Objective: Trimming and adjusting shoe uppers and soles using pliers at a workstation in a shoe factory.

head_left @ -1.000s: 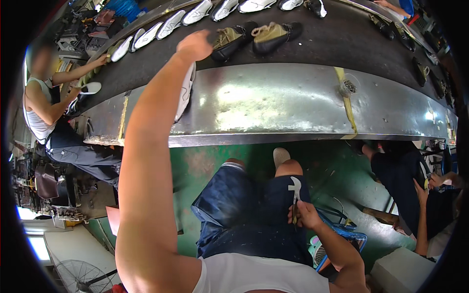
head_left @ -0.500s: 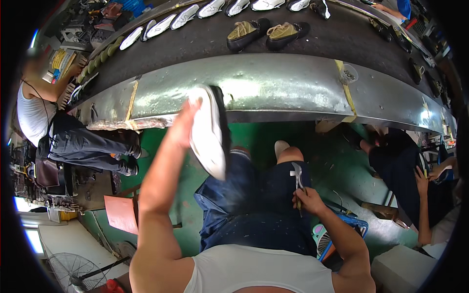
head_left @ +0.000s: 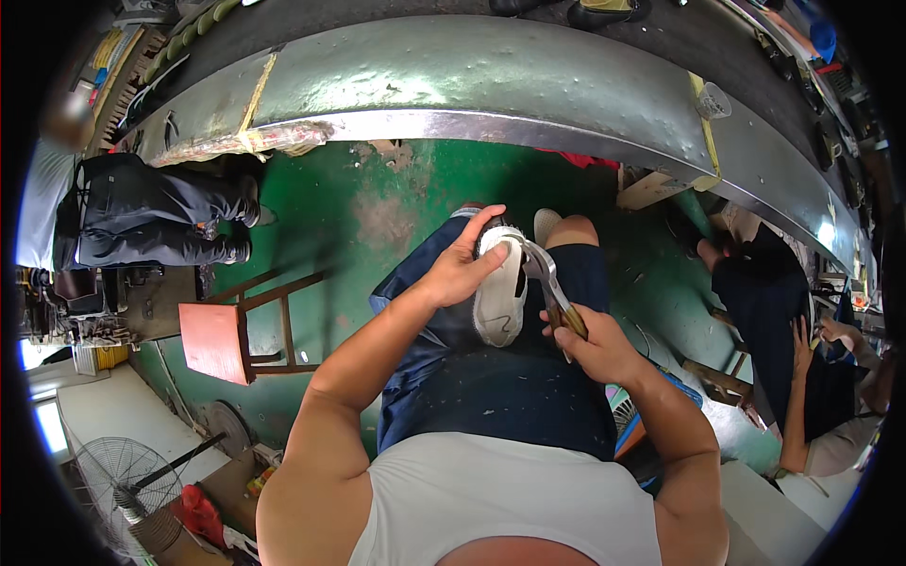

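Observation:
My left hand [head_left: 459,274] is closed around the far end of a shoe [head_left: 497,307], which I hold over my lap. Its pale underside faces up, with a dark strip showing at the edges. In my right hand [head_left: 601,347] are lasting pliers [head_left: 544,268] with curved metal jaws and worn, yellowish-brown handles. The jaws meet the shoe's far right edge, close to my left thumb. Whether they pinch any material there is too small to tell.
A metal-edged conveyor bench [head_left: 453,71] curves across in front, with dark shoes [head_left: 609,11] on it. A reddish stool [head_left: 215,341] stands at left and a fan [head_left: 123,486] at lower left. People work at both sides; a person's hand [head_left: 800,347] shows at right.
The shoe has come down from near the bench edge to over my lap. My right hand has brought the pliers up and left to the shoe. The view has tilted lower.

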Demonstrator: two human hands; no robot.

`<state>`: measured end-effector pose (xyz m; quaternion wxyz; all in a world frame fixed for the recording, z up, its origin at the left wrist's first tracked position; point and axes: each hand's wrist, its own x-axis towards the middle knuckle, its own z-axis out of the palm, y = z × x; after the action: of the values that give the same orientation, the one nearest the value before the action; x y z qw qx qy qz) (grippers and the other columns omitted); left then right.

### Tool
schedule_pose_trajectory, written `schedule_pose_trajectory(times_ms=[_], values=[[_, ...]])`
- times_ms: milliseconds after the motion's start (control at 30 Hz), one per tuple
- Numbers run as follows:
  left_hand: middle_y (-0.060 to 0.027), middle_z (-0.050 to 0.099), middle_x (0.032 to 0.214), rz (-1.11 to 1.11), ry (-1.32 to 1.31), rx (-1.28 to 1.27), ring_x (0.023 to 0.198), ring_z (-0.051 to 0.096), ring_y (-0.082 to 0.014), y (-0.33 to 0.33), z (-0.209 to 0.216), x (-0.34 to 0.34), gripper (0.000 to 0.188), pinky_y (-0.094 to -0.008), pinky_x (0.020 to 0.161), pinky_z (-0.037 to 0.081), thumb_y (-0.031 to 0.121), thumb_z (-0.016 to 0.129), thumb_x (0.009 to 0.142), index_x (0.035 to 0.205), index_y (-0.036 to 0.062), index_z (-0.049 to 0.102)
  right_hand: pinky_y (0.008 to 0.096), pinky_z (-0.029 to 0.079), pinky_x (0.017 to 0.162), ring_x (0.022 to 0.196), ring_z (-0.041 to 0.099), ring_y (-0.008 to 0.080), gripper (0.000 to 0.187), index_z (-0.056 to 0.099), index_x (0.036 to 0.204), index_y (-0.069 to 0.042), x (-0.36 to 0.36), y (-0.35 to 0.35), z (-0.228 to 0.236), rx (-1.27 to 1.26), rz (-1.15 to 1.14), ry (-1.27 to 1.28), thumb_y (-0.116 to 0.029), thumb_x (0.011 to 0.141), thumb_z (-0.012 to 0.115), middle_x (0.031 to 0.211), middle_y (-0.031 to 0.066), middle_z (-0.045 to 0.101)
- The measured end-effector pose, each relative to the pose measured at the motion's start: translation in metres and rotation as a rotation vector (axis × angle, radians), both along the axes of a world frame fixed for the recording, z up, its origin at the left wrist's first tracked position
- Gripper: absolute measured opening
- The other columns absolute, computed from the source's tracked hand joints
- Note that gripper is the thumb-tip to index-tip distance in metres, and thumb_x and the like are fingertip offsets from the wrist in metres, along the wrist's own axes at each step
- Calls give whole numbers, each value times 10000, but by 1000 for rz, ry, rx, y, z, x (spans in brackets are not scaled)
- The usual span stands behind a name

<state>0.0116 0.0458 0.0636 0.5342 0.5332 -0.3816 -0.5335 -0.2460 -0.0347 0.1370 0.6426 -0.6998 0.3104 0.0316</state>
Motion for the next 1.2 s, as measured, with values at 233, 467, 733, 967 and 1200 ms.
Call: schedule_pose_trajectory(times_ms=[233,467,733,967,1200], values=[[-111,569,1287,-7,-179,44,1193,520,-195,-1,0,-6,547,-330,1036,416,342,532,1036,1509,148,340,276,511,675,797,629,123,254,590,1143,8,19,-14,-2,316,-40,-17,-177,968,575,884,69,663],[-141,591,1273,-38,-244,-12,1162,556,-196,-14,-20,14,491,-333,1019,440,295,587,1012,1440,92,460,293,512,559,654,607,124,177,571,1057,-2,29,-16,-52,272,-63,93,-165,1005,526,793,52,611],[-95,618,1252,-83,213,208,1115,581,-154,-21,-18,34,504,-294,975,471,213,624,991,1458,112,464,456,530,773,867,664,433,273,615,1114,24,45,0,-127,-486,-222,-101,-195,950,608,926,243,679],[-73,637,1159,206,-103,224,1047,593,-135,-22,-28,-5,424,-273,924,489,192,607,988,1391,102,511,367,539,643,738,667,220,245,613,1078,18,38,-17,-82,-8,-88,80,-204,974,595,858,134,677],[-60,521,1355,25,105,149,1214,498,-133,-24,-40,3,430,-293,1063,393,64,528,1012,1437,96,478,326,510,583,624,623,190,206,606,1065,4,20,-25,-61,47,-49,128,-177,970,583,706,56,628]])
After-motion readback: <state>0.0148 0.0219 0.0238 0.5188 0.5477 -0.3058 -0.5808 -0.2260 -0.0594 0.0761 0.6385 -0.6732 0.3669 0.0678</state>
